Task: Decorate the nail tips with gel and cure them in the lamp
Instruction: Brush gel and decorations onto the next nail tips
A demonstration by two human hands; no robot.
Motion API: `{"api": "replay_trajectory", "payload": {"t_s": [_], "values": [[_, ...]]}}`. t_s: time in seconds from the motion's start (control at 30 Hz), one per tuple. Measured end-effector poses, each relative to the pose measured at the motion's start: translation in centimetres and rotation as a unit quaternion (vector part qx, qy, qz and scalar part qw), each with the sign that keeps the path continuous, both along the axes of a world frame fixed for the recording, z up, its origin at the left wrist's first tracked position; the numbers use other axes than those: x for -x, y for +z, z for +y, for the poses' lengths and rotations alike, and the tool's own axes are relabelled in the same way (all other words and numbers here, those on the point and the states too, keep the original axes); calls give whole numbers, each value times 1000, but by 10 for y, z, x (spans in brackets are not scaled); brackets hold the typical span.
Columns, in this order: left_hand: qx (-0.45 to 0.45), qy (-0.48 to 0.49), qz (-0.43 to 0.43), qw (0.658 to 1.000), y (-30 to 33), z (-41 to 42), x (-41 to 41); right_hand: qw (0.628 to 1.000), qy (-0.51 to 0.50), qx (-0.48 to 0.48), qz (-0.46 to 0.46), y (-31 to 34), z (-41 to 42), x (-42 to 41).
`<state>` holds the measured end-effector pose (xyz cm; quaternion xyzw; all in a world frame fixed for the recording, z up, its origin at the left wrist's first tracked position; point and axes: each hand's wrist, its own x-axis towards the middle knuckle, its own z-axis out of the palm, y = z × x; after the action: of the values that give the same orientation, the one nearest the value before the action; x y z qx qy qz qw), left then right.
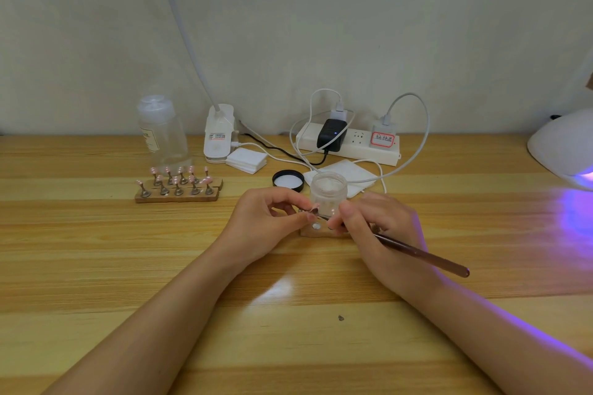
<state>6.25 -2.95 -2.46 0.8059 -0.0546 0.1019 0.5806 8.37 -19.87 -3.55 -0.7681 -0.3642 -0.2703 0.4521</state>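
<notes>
Now pinching a nail tip (pixel 313 210) on its small stand in left hand (pixel 268 221), gripping brush (pixel 417 252) in right hand (pixel 375 224), bristles touching the tip, handle slanting back rightward, glowing lamp (pixel 564 144) lying far right, nearer the right hand.

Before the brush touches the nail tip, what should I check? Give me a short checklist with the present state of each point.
1. Left hand pinches the nail tip on its stand: ok.
2. Right hand grips the brush: ok.
3. Gel loaded on the brush tip: cannot tell, too small.
4. Jar open, lid lying beside it: ok.
5. Curing lamp switched on, violet glow showing: ok.
</notes>
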Motion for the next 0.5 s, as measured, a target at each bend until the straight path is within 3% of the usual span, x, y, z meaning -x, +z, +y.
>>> {"api": "replay_trajectory", "payload": {"t_s": [0.3, 0.5], "values": [[-5, 5, 8, 1000, 0, -1, -3, 998, 10, -60, 25, -2, -3, -2], [-3, 1, 5, 1000, -1, 1, -1, 997, -12, -42, 66, -2, 0, -3]]}}
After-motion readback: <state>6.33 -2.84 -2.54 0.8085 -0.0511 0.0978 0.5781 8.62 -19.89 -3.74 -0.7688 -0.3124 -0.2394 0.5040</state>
